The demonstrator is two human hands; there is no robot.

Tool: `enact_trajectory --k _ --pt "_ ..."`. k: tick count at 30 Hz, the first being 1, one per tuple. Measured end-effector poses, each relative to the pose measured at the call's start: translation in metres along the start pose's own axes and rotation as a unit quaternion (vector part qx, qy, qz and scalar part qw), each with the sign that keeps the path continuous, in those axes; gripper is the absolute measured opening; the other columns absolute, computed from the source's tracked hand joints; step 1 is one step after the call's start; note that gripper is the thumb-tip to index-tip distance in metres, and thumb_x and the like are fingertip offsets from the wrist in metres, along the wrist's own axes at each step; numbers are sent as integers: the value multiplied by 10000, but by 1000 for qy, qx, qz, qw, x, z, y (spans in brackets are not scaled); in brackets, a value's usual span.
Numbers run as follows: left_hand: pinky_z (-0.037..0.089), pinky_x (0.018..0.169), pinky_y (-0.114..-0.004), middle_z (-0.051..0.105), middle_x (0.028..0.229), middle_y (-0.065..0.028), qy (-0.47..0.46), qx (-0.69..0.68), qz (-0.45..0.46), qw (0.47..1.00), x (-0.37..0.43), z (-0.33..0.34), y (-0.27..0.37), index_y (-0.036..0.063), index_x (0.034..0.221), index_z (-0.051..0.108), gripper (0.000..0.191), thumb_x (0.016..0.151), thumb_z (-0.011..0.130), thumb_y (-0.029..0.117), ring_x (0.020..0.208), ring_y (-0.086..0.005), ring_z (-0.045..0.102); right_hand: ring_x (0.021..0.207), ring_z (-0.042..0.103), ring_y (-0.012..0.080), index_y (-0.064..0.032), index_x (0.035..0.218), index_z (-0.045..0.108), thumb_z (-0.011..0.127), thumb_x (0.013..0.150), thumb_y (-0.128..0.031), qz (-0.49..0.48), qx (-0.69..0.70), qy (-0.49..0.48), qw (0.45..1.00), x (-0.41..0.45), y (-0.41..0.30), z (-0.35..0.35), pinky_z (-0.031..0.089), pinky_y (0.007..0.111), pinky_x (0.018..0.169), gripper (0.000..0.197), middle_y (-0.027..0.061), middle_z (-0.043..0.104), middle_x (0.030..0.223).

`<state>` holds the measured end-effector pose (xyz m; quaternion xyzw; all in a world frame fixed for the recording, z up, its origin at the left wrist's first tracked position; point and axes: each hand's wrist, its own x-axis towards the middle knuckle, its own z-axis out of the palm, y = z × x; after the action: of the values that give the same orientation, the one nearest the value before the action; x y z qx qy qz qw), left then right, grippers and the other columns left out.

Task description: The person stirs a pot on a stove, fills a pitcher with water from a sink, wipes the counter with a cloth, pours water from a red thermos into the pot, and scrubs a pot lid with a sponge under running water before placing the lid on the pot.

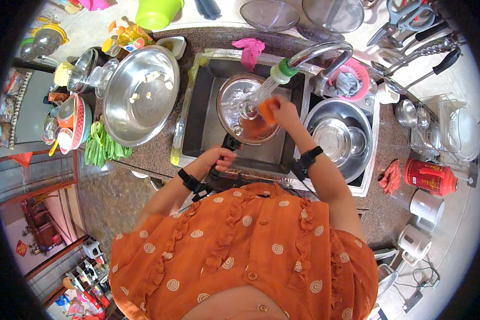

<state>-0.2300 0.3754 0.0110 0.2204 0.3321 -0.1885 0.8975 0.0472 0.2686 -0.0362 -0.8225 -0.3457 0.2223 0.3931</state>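
My left hand is closed around the black handle of a pan lid or shallow pan, which lies over the sink basin; I cannot tell which it is. Water runs from the green-and-white nozzle of the curved metal faucet onto its shiny surface. My right hand grips an orange sponge or cloth, slightly blurred, just over the right part of the shiny surface, below the stream. Reddish-brown colour shows on the surface under the orange piece.
Left of the sink stands a large steel basin with pale bits inside, beside leafy greens. On the right, a steel basin holds smaller bowls. A pink cloth hangs at the back rim; a red thermos lies at the right.
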Motion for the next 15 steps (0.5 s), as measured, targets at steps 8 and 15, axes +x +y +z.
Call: enact_trajectory --k 8,15 --pt "256 369 -201 368 597 53 20 36 -6 999 2 31 -1 50 1098 500 209 895 547 36 419 -31 314 901 625 421 -64 1151 589 669 736 -115 -163 32 -13 986 -21 -68 45 498 484 824 425 224 655 954" --pt "252 368 -209 367 595 46 26 50 2 998 -6 29 -9 49 1086 491 219 880 561 23 420 -37 314 796 675 343 -79 914 697 626 815 -277 -53 -137 -60 987 23 -68 5 536 466 708 234 164 696 848"
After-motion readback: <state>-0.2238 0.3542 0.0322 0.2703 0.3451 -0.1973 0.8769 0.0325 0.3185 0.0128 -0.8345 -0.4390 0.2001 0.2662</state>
